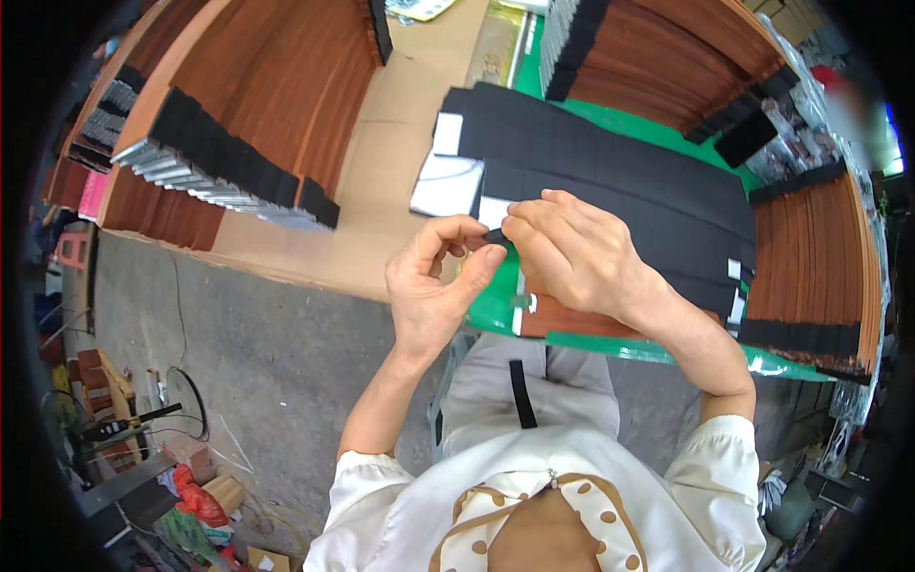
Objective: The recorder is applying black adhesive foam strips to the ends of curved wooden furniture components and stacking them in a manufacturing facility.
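Observation:
My left hand (pixel 426 291) is closed in a pinch, thumb and forefinger on the end of a small black strip (pixel 495 236). On the other side of it, the curled fingers of my right hand (pixel 583 255) grip the same strip, and they hide most of it. Just beyond both hands lies a layer of flat black panels (pixel 620 172) with white end patches (pixel 448 186). A reddish-brown board (pixel 581 322) sits under my right wrist at the near table edge. Another black strip (pixel 521 394) rests on my grey trousers.
Brown slats with black-wrapped ends stand in stacks at the left (pixel 276 105), far right (pixel 667 57) and right (pixel 810 267). The table has a green cover (pixel 491 305) and a tan board (pixel 381 172). Clutter, including a red bag (pixel 198 496), lies on the floor.

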Demonstrator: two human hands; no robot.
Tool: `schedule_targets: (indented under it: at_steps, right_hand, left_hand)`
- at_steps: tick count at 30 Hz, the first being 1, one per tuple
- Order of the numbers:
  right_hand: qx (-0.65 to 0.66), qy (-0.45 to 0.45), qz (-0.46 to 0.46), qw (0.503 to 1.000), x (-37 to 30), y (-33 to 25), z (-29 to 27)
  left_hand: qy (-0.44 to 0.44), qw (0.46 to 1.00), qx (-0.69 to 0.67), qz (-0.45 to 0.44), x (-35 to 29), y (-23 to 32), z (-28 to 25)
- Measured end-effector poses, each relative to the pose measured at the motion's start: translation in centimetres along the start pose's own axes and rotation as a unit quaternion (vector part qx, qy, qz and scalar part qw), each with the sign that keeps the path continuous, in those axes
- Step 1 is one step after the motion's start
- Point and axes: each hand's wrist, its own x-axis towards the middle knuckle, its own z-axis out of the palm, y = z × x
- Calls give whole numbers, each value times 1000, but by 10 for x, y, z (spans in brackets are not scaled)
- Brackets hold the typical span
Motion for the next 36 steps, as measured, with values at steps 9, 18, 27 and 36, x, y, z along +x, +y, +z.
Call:
schedule_targets:
  at_steps: [9,18,27,36]
  right_hand:
    - [299,-70,186,933,-66,-73,-64]
    - [238,-57,222,944,-85,-87,-70]
    - [166,7,321,932,-80,-58,-30]
    - [178,-14,363,915,-79,-60,-20]
  left_hand:
    - [-121,957,202,170,-89,11,7]
    - [-158,913,294,237,-96,11,11]
    - [-108,962,244,58,-51,-20,17]
    - [-110,972,205,37,-46,-24,18]
